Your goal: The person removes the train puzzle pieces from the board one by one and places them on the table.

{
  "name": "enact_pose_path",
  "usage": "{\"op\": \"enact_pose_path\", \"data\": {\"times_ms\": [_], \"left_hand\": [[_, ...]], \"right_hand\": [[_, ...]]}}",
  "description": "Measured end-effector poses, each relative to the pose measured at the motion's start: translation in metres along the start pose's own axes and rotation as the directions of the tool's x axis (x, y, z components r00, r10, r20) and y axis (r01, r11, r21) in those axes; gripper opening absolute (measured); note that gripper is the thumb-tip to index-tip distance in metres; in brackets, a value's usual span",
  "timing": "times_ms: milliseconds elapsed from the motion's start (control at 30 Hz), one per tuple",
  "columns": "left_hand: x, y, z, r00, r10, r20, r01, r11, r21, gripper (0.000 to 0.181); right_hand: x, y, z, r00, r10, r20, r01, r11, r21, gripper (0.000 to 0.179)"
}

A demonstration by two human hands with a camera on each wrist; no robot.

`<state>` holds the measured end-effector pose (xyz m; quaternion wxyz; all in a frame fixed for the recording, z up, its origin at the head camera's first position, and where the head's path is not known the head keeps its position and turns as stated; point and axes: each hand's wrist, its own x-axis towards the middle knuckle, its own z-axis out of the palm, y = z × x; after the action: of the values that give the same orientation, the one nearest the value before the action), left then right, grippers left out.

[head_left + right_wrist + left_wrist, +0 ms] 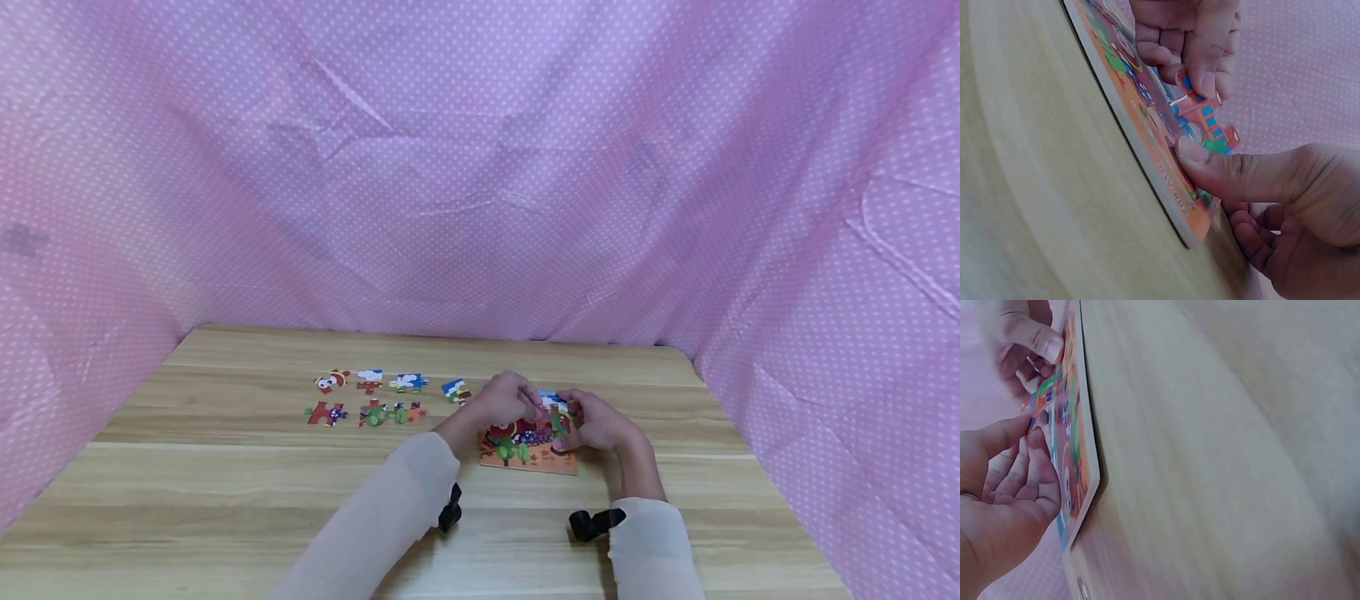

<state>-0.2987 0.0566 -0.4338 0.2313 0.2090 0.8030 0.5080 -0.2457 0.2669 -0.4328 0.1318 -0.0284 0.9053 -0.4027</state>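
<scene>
A picture puzzle board [536, 458] with an orange lower edge and a red and blue scene lies on the table below both hands. My left hand [510, 400] pinches a red puzzle piece [1209, 120] with blue windows between thumb and fingers, raised at a tilt over the board's far part. On the board's right side is my right hand [600, 422]. Its thumb [1210, 165] presses on the picture, while the other fingers curl at the board's edge. Part of the board's upper half is hidden behind the hands.
Several loose puzzle pieces lie left of the board in two rough rows, among them a piece with a white face [330, 382] and a blue-sky piece [408, 382]. One piece [455, 390] lies close to the left hand. Pink dotted cloth [480, 208] surrounds the wooden table [225, 483].
</scene>
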Motion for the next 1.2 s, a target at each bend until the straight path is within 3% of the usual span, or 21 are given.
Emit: {"op": "enact_pose_path", "data": {"times_ms": [167, 400, 833, 1200], "left_hand": [[-0.002, -0.002, -0.011, 1.0, 0.007, -0.03, -0.008, 1.0, -0.023, 0.009], [-0.014, -0.008, -0.039, 1.0, 0.008, -0.025, -0.009, 0.999, -0.049, 0.008], [-0.041, -0.031, -0.093, 0.999, -0.01, -0.039, 0.011, 1.0, 0.017, 0.009], [-0.063, -0.047, -0.115, 0.999, -0.032, 0.004, 0.031, 0.999, 0.039, 0.008]], "right_hand": [[0.001, 0.001, -0.001, 1.0, 0.014, -0.007, -0.014, 1.0, -0.009, 0.086], [0.001, 0.001, 0.0, 0.999, 0.032, -0.017, -0.032, 0.999, -0.012, 0.085], [-0.001, 0.003, 0.0, 0.998, 0.056, -0.028, -0.056, 0.998, -0.014, 0.084], [0.0, 0.004, 0.0, 0.999, 0.047, -0.024, -0.047, 0.999, -0.008, 0.083]]}}
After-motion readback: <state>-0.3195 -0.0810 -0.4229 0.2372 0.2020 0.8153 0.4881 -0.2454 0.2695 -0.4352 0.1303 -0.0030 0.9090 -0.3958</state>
